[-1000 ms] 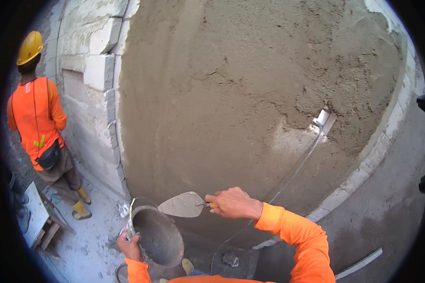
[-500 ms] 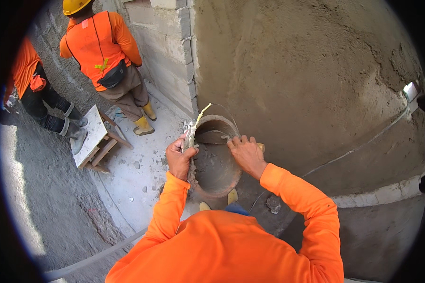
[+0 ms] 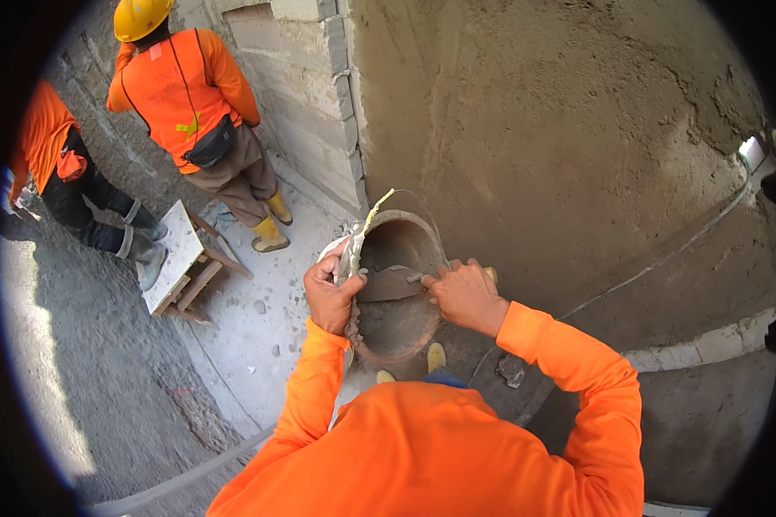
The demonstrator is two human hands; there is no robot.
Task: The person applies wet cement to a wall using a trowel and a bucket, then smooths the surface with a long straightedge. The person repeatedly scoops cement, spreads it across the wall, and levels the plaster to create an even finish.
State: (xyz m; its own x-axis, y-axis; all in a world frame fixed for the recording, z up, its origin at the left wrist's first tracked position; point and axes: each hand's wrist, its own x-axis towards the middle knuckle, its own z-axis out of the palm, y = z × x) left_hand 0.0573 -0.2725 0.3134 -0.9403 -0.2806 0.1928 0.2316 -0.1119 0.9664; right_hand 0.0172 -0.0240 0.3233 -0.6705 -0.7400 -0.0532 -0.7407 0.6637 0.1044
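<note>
A round, mortar-stained bucket (image 3: 409, 332) stands before me, close to the plastered wall. My right hand (image 3: 467, 295) is closed around a trowel, whose pale handle end (image 3: 491, 275) sticks out past the fingers. The trowel's blade (image 3: 391, 285) lies across the inside of the bucket. My left hand (image 3: 329, 293) grips a thin, mortar-caked piece (image 3: 352, 258) with a pale yellow upper end, seen nearly edge-on along the bucket's left side. Its full shape is hidden. A thin wire curves above the bucket's far rim.
Two people in orange stand at the far left, one (image 3: 181, 95) in a yellow helmet, another partly on a low wooden platform (image 3: 181, 258). Wet plaster covers the wall (image 3: 535, 155) at right. A block corner (image 3: 310, 103) juts beyond the bucket. Mortar crumbs dot the pale floor (image 3: 254, 345).
The trowel blade has moved toward me inside the bucket, and my right hand has shifted slightly right and nearer. My left hand keeps its grip. The helmeted person's head has tilted.
</note>
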